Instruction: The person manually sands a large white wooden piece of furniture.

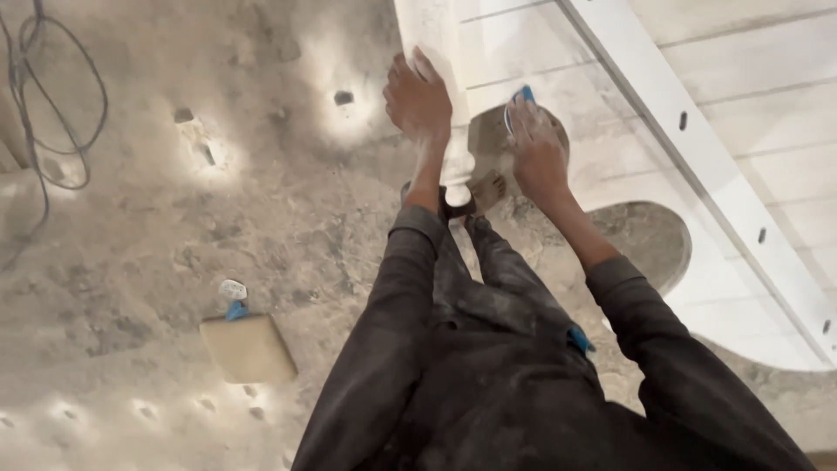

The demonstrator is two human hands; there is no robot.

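My left hand point(418, 100) grips the edge of a white turned wooden post point(433, 26) that stands upright and ends in a rounded foot point(457, 179) near my sandalled feet. My right hand point(536, 148) presses a small blue-edged sanding pad point(521, 94) flat against the white panelled furniture piece point(610, 131) just right of the post. Only the pad's blue tip shows past my fingers. Both arms are in dark, dust-covered sleeves.
A white rail with small slots point(697, 148) runs diagonally across the panel, which has a curved cutout point(654, 240). A beige square block point(248, 349) with a small blue and white object point(232, 292) lies on the dusty floor. Cables point(52, 105) loop at the upper left.
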